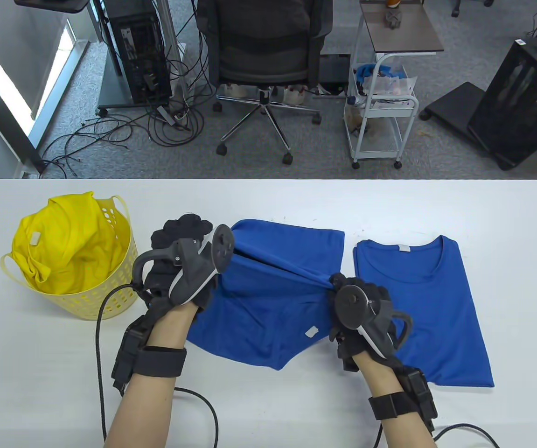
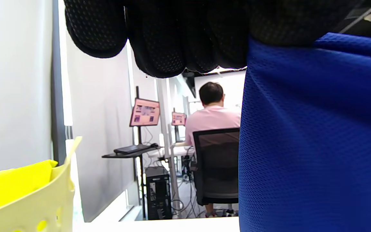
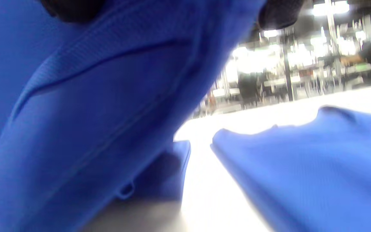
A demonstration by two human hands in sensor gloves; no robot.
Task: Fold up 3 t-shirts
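A white table (image 1: 268, 200) stands in an office with grey carpet; behind it are a black office chair (image 1: 263, 51), a computer tower (image 1: 135, 46) amid loose cables, and a white wheeled cart (image 1: 382, 107). In the left wrist view a person in a pink shirt (image 2: 213, 119) sits facing away toward monitors.

No writing can be read anywhere. Small white tags show on the shirts: one near the hem of the blue t-shirt in the middle (image 1: 268, 298), one inside the collar of the folded blue t-shirt (image 1: 422, 308) lying flat to the right, and one on the yellow t-shirt (image 1: 70, 242) bunched inside the pale yellow basket (image 1: 109, 303) at the table's left. Each tag appears blank, though they are too small to be sure.

The left hand (image 1: 179, 270) is raised above the table beside the basket, its fingers (image 2: 159, 35) curled and closed on the middle shirt's left edge, so that the cloth hangs down beside them. The right hand (image 1: 361, 312) sits lower, between the two blue shirts, pinching a gathered bunch of the same fabric. The cloth stretches taut in a ridge from one hand to the other, while the rest of the shirt lies on the table. The right wrist view is blurred, filled mostly with blue fabric, with the folded shirt just beyond.
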